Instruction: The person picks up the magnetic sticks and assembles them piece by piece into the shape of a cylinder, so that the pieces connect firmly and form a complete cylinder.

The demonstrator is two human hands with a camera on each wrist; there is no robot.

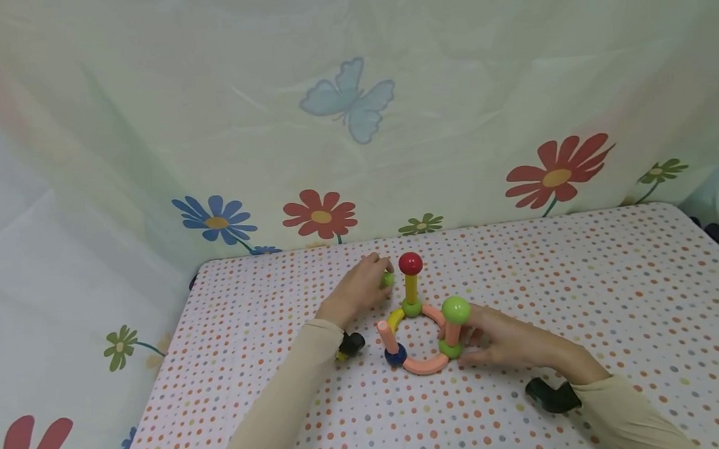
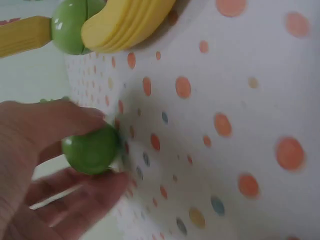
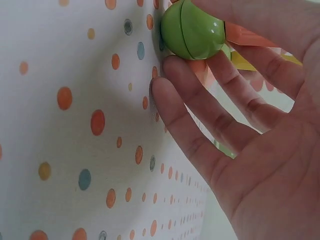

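Note:
A ring of curved pink (image 1: 426, 365) and yellow (image 1: 395, 317) pieces joined by balls lies on the dotted tabletop. My left hand (image 1: 358, 289), left of the ring's far side, pinches a loose green ball (image 2: 90, 150) between thumb and fingers, low over the cloth. At the ring's right, my right hand (image 1: 506, 339) has thumb and fingers about a green base ball (image 3: 192, 30). From that ball rises a salmon stick (image 1: 453, 333) topped by a larger-looking green ball (image 1: 456, 309). Another salmon stick (image 1: 387, 337) stands bare-topped on a dark blue ball (image 1: 395, 355).
On the ring's far side, a yellow stick (image 1: 411, 289) stands on a green ball (image 1: 411, 308) and carries a red ball (image 1: 410, 263). A flowered curtain (image 1: 451, 111) hangs behind the table. Black wrist devices (image 1: 553, 395) sit on both forearms.

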